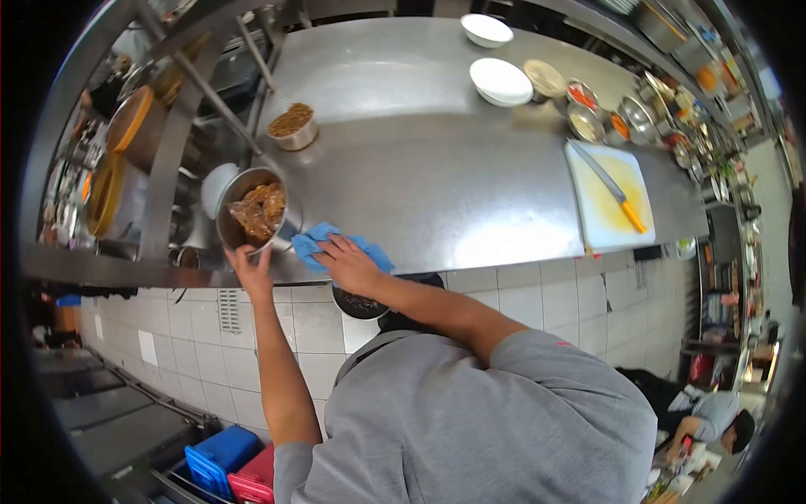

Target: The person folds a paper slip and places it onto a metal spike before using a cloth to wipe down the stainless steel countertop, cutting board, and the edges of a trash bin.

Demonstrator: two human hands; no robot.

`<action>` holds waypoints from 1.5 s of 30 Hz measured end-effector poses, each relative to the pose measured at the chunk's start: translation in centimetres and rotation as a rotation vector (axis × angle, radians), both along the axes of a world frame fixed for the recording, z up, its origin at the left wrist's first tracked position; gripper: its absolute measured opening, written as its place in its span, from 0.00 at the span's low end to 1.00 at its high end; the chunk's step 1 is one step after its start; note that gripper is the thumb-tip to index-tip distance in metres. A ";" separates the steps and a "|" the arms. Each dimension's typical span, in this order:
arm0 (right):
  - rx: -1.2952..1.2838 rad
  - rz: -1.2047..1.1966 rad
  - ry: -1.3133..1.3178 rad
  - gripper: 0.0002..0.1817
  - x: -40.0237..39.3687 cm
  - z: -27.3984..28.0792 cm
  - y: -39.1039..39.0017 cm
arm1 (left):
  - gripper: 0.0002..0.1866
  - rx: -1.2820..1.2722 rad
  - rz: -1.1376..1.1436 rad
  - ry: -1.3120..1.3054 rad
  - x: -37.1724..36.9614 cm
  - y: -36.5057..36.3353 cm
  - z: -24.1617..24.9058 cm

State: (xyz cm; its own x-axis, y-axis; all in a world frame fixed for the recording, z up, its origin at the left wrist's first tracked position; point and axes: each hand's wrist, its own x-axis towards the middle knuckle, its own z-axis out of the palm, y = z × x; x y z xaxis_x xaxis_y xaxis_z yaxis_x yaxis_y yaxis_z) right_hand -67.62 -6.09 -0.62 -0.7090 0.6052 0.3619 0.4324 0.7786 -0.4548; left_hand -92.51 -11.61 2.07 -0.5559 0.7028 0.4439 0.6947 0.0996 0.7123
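At the left end of the steel table [378,181], my left hand [250,270] grips the near rim of a metal pot [225,220]. Brown food in clear plastic [256,212] lies inside the pot. To the right of it, my right hand [346,262] presses on a blue cloth [315,239] at the table's near edge, its fingers partly spread over the cloth. Behind the pot stands a round container heaped with brown food [292,126].
A white cutting board [588,214] holds a knife with a yellow handle [630,210]. White bowls [501,82] and small metal containers [585,123] stand at the back right. Metal shelf posts [172,151] rise on the left. Another person [718,416] is at the lower right.
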 end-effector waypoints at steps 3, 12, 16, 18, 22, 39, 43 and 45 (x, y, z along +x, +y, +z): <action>-0.053 0.029 -0.005 0.26 5.1 0.6 0.9 | 0.18 -0.028 -0.002 0.005 -0.7 -0.1 -1.7; 0.034 -1.087 -0.366 0.25 48.3 -2.5 -3.9 | 0.16 0.117 -0.033 -0.203 -0.8 0.6 -3.3; -0.683 -1.843 0.154 0.30 57.7 2.0 -11.3 | 0.16 0.081 -0.016 -0.127 -0.4 0.4 -2.7; -0.756 -1.832 0.594 0.30 56.8 2.6 -11.7 | 0.15 0.093 -0.025 -0.040 -0.4 0.7 -2.6; -0.213 -1.451 0.163 0.29 52.5 -1.4 -8.8 | 0.15 0.049 -0.012 -0.103 -1.0 0.6 -3.4; -0.114 -0.848 -0.203 0.25 55.3 -0.5 -2.4 | 0.25 -0.099 0.083 -0.463 24.1 -14.6 -8.2; -0.164 -0.631 -0.116 0.29 46.5 -0.1 -3.6 | 0.16 -0.233 -0.251 -0.686 36.8 -14.2 -9.9; -0.264 -0.247 -0.112 0.21 40.8 0.1 -3.9 | 0.12 -0.412 -0.434 -0.854 42.7 -13.0 -10.5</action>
